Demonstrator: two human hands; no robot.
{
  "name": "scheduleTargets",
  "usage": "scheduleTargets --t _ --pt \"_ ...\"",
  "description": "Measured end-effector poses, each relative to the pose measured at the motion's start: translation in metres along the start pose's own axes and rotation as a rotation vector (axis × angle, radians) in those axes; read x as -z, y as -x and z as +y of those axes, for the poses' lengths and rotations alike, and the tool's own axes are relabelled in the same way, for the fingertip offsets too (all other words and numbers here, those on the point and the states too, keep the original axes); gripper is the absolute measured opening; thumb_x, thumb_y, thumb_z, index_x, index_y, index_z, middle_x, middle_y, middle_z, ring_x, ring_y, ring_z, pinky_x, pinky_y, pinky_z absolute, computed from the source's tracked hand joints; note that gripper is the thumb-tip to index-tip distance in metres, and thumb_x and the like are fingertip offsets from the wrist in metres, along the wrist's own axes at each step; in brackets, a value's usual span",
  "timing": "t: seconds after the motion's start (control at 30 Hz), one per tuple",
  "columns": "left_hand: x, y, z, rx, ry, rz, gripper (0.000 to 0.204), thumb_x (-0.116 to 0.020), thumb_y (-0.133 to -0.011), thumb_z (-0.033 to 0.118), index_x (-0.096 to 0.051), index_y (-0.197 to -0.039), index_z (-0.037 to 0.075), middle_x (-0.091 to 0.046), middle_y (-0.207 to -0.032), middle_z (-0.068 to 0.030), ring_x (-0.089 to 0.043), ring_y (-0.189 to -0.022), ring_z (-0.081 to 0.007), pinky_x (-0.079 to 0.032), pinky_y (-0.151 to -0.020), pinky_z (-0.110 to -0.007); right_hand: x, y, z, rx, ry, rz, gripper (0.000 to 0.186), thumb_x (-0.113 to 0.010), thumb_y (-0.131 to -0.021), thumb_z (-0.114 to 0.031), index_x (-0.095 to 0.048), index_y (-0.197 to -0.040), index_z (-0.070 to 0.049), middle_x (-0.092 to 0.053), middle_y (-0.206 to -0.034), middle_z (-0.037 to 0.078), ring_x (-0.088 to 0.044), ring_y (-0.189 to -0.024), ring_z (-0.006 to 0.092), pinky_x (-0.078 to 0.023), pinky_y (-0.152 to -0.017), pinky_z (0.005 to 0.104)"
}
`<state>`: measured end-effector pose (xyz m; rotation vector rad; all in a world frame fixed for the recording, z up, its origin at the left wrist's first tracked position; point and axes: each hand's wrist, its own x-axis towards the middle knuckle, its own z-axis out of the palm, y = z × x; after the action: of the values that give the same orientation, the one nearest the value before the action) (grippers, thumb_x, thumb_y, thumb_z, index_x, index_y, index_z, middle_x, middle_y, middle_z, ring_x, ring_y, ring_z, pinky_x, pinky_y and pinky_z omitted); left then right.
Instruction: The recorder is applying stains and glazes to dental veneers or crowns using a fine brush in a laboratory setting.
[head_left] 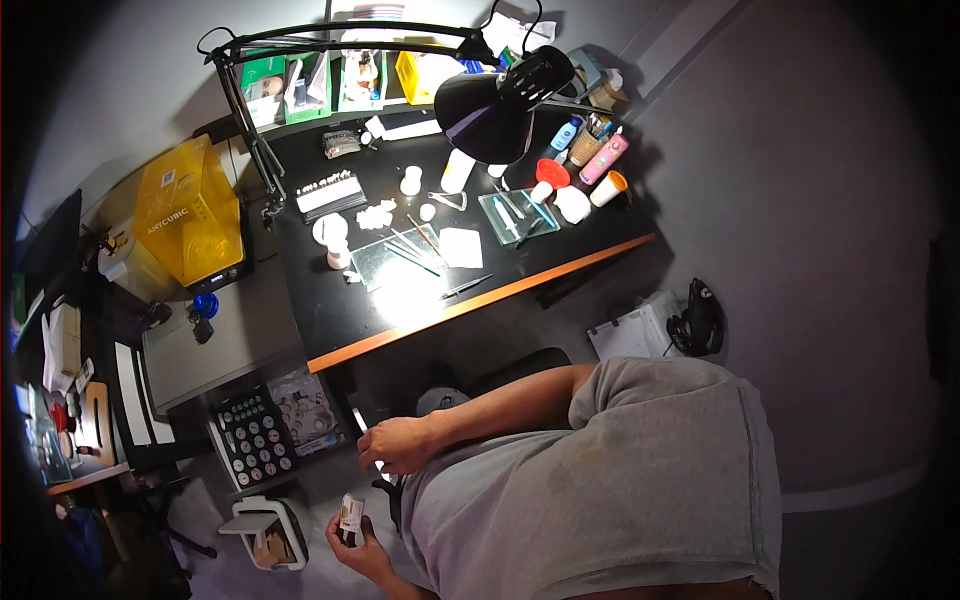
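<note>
Partly, the scene is lost to darkness around the rim, and lamp glare washes out the near edge of a glass sheet on the black desk. The left forearm is cut off by the lower edge. The left hand pinches a small, pale, flat-sided packet between thumb and fingers, near the white-rimmed bin; its markings are too small to make out. The right hand is loosely curled beside a bright white strip; whether it grips anything cannot be told, its palm being hidden. Soft, creased grey cloth makes up the shirt. Round-topped jars fill a tray.
</note>
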<state>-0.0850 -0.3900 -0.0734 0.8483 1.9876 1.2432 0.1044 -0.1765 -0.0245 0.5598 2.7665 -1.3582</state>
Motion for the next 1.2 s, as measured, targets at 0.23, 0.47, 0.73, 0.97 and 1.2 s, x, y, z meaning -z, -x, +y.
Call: scheduleTargets --t 0.23,0.47,0.73,0.97,1.2 --pt "-0.001 -0.004 0.007 -0.057 0.013 -0.020 0.050 -0.076 -0.073 -0.016 -0.061 -0.117 0.000 -0.065 -0.115 -0.0122 -0.064 -0.108 -0.0254 -0.052 -0.095 -0.038 -0.007 0.006 0.000 -0.006 -0.024 0.045 0.029 -0.068 -0.079 -0.009 -0.070 -0.108 -0.006 -0.066 -0.105 0.015 -0.066 -0.104 0.0361 -0.053 -0.091 0.0473" --pt "-0.007 0.004 0.015 -0.123 0.051 0.042 0.050 -0.079 -0.073 -0.013 -0.061 -0.117 0.000 -0.065 -0.117 -0.0128 -0.064 -0.110 -0.0268 -0.053 -0.096 -0.039 -0.008 -0.005 -0.010 0.094 -0.033 0.002 0.036 -0.071 -0.080 -0.008 -0.069 -0.115 -0.004 -0.065 -0.110 0.016 -0.064 -0.109 0.0359 -0.053 -0.094 0.0453" --pt "-0.007 0.014 0.021 -0.071 0.122 0.021 0.047 -0.083 -0.077 0.001 -0.061 -0.119 -0.005 -0.065 -0.114 -0.0151 -0.065 -0.106 -0.0270 -0.054 -0.092 -0.039 -0.017 -0.022 -0.033 0.288 -0.105 0.049 0.057 -0.077 -0.077 -0.006 -0.061 -0.131 -0.006 -0.059 -0.127 0.015 -0.058 -0.120 0.0365 -0.054 -0.096 0.0456" --pt "-0.008 0.012 0.015 -0.040 0.174 -0.021 0.049 -0.083 -0.080 0.004 -0.059 -0.122 -0.004 -0.065 -0.113 -0.0146 -0.064 -0.106 -0.0259 -0.051 -0.095 -0.039 -0.030 -0.033 -0.025 0.319 -0.091 0.013 0.049 -0.076 -0.076 -0.008 -0.065 -0.124 -0.011 -0.064 -0.115 0.013 -0.060 -0.113 0.0363 -0.050 -0.097 0.0464" --pt "-0.008 -0.010 0.012 -0.149 -0.068 -0.133 0.041 -0.079 -0.086 0.011 -0.063 -0.121 -0.004 -0.068 -0.109 -0.0173 -0.066 -0.098 -0.0266 -0.054 -0.089 -0.040 -0.029 -0.030 -0.007 0.313 -0.074 0.177 0.046 -0.078 -0.071 -0.020 -0.068 -0.114 -0.010 -0.067 -0.104 0.014 -0.062 -0.104 0.0378 -0.051 -0.091 0.0482"
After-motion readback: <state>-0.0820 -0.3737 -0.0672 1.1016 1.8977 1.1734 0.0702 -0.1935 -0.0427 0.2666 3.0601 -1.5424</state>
